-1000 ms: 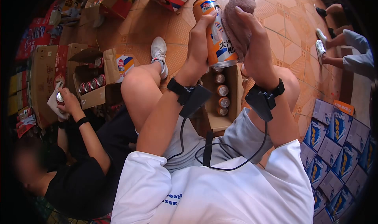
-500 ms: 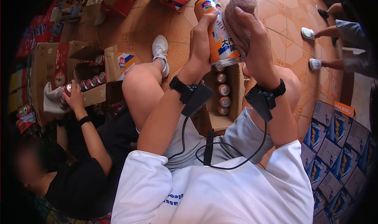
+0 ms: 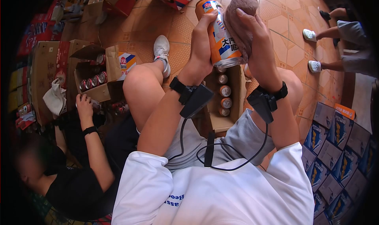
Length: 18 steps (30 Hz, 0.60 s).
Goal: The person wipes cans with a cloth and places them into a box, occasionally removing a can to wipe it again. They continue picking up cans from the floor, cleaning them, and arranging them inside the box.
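An orange soda can (image 3: 222,37) is gripped by my left hand (image 3: 200,53), fingers wrapped round its side and thumb near the top. Against the can's right side, my right hand (image 3: 260,47) presses a folded brownish-pink cloth (image 3: 241,7). The can is slightly tilted, with its silver end towards me. Below my hands, between my legs, stands an open cardboard box (image 3: 222,124) with a row of cans (image 3: 225,91) inside. Part of that box is hidden by my wrists.
To my left, a co-worker's hand (image 3: 84,108) is on a can. An open carton (image 3: 103,94) of red cans stands by a large box (image 3: 43,63) with a white cloth (image 3: 55,97) over its edge. Blue cartons (image 3: 325,146) are stacked right; another person's legs (image 3: 331,65) are beyond.
My hands, can and cloth stay almost in place; the can's printed side has turned slightly. The co-worker's hand has moved down from beside the carton, and the white cloth is out of it.
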### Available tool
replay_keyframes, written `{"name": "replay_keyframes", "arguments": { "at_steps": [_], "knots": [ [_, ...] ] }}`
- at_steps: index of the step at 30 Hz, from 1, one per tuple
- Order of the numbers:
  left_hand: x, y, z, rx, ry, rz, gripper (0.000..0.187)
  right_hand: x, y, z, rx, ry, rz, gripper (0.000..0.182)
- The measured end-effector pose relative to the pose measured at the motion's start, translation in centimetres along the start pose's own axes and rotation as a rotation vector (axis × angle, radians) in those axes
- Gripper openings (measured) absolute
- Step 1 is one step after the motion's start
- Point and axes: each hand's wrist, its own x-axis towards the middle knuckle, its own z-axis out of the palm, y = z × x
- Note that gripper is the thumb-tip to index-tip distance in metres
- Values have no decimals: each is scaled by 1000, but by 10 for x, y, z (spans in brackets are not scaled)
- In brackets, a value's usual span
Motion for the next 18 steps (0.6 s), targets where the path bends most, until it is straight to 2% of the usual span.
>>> {"name": "replay_keyframes", "arguments": {
  "at_steps": [18],
  "knots": [
    [2,1,-2,1,12,14,44,0,2,-1,-20,-5,13,49]
  ]
}}
